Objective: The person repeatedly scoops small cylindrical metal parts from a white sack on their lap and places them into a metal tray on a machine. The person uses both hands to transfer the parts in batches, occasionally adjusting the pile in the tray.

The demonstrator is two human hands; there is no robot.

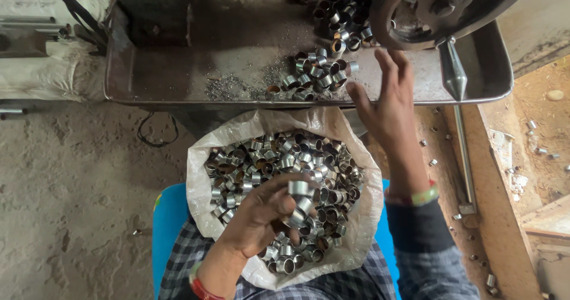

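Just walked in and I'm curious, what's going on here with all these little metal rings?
A person sits with a white sack of small metal rings on their lap. Their left hand holds several rings over it. The right hand reaches, open, toward a metal tray holding more rings, beside a machine's handwheel.

Soft, even daylight, no hard shadows. Faint glints on metal rings (279,175). Sharp centre; slight wide-angle bending and softness toward edges.
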